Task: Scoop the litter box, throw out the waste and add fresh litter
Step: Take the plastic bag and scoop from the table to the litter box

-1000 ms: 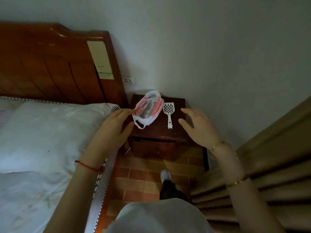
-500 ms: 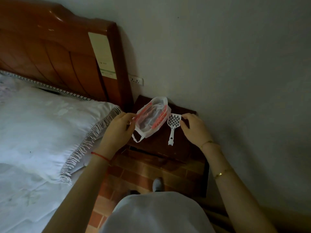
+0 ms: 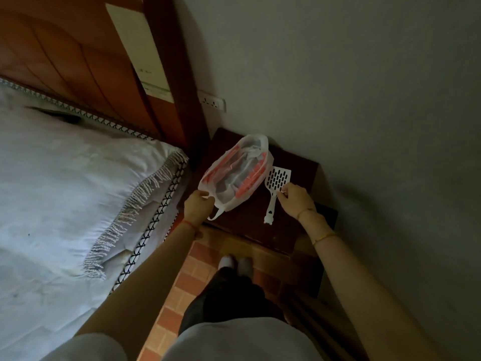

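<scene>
Head view: a second ago we were reaching; now our left hand point(image 3: 196, 208) is gripping the plastic bag point(image 3: 236, 175) at its 7 o'clock edge and our right hand point(image 3: 292, 198) is pinching the scoop point(image 3: 276, 182) on the table point(image 3: 299, 162), so we are gathering tools.

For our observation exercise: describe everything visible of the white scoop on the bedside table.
The white scoop looks plastic: a flat slotted head and slim handle with a shaped end. It lies on the dark wooden bedside table, head toward the wall, beside the plastic bag. The right hand pinches its head's edge.
</scene>
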A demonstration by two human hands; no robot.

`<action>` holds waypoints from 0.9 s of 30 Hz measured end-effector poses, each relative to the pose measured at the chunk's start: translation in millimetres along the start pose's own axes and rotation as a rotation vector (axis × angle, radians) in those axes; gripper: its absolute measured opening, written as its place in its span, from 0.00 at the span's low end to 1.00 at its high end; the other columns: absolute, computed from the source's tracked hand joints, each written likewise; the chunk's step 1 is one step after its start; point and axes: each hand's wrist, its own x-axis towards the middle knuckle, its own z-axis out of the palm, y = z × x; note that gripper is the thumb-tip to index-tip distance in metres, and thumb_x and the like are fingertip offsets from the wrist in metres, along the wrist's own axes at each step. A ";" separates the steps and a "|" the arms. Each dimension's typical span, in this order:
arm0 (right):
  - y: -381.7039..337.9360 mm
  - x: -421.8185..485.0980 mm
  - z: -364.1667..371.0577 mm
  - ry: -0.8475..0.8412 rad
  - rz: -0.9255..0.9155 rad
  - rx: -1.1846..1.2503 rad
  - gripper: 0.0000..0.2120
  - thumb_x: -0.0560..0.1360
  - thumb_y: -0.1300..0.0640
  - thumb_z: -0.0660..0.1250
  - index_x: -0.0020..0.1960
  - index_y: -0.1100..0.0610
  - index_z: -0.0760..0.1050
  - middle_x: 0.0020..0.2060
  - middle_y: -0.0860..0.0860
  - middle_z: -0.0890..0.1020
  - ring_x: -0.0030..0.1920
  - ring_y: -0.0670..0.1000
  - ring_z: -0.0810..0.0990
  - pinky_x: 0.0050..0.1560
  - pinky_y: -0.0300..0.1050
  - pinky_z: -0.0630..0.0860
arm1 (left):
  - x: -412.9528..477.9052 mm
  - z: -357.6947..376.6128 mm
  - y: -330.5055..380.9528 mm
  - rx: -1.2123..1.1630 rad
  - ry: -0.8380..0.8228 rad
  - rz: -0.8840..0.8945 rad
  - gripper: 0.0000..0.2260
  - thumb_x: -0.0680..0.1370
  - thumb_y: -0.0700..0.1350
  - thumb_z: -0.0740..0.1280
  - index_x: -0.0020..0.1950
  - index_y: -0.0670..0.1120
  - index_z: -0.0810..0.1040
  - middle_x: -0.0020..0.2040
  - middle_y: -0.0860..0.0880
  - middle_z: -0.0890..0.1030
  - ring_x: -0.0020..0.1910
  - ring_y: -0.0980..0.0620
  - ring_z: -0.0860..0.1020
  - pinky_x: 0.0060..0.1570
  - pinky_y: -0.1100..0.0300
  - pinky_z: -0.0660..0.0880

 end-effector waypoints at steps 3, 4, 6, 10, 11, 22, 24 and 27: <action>12.4 33.2 14.9 -0.047 0.056 0.010 0.13 0.79 0.52 0.60 0.55 0.61 0.75 0.50 0.57 0.80 0.48 0.56 0.79 0.43 0.45 0.75 | 36.0 18.3 -13.4 -0.117 -0.061 -0.187 0.06 0.73 0.45 0.65 0.41 0.43 0.78 0.45 0.39 0.82 0.49 0.37 0.82 0.53 0.42 0.79; 15.9 42.3 19.9 -0.059 0.076 0.011 0.13 0.79 0.52 0.60 0.56 0.61 0.75 0.51 0.57 0.80 0.49 0.56 0.79 0.42 0.44 0.74 | 43.9 22.9 -16.8 -0.136 -0.069 -0.238 0.06 0.74 0.45 0.65 0.41 0.42 0.77 0.44 0.39 0.82 0.47 0.38 0.82 0.53 0.43 0.80; 22.3 60.0 31.0 -0.084 0.112 0.008 0.14 0.79 0.52 0.61 0.56 0.62 0.74 0.51 0.58 0.80 0.49 0.56 0.79 0.42 0.43 0.73 | 54.8 29.9 -21.5 -0.155 -0.027 -0.309 0.11 0.75 0.46 0.66 0.47 0.37 0.78 0.43 0.39 0.82 0.47 0.39 0.82 0.48 0.48 0.80; 32.2 88.2 54.8 -0.117 0.192 0.018 0.15 0.78 0.51 0.61 0.56 0.62 0.75 0.51 0.58 0.81 0.49 0.58 0.80 0.42 0.43 0.71 | 87.7 49.0 -51.6 -0.187 0.013 -0.406 0.33 0.66 0.56 0.70 0.61 0.32 0.74 0.54 0.36 0.81 0.51 0.39 0.81 0.39 0.55 0.78; 34.7 94.1 62.1 -0.126 0.211 0.020 0.15 0.78 0.51 0.62 0.56 0.62 0.75 0.51 0.58 0.81 0.49 0.58 0.80 0.42 0.43 0.71 | 92.1 53.0 -55.2 -0.180 0.027 -0.413 0.39 0.62 0.60 0.70 0.62 0.32 0.73 0.55 0.36 0.81 0.52 0.39 0.81 0.43 0.52 0.79; 44.7 144.8 123.3 -0.137 0.558 0.291 0.28 0.73 0.54 0.69 0.68 0.63 0.63 0.61 0.60 0.75 0.59 0.60 0.77 0.55 0.51 0.76 | 118.1 69.0 -51.3 -0.195 0.080 -0.397 0.41 0.58 0.68 0.69 0.54 0.35 0.78 0.46 0.38 0.83 0.44 0.41 0.83 0.41 0.52 0.81; 51.2 153.2 130.7 -0.128 0.601 0.316 0.27 0.72 0.55 0.70 0.67 0.63 0.66 0.60 0.60 0.77 0.57 0.60 0.78 0.53 0.50 0.78 | 129.8 73.1 -67.0 -0.215 0.094 -0.398 0.44 0.52 0.70 0.67 0.54 0.36 0.79 0.47 0.37 0.83 0.47 0.39 0.82 0.45 0.47 0.82; 51.9 154.4 131.5 -0.177 0.605 0.271 0.20 0.74 0.57 0.68 0.63 0.64 0.72 0.58 0.59 0.79 0.56 0.59 0.79 0.45 0.44 0.74 | 120.3 62.3 -50.7 -0.219 0.057 -0.458 0.39 0.60 0.65 0.71 0.58 0.36 0.76 0.51 0.37 0.82 0.45 0.41 0.82 0.40 0.50 0.80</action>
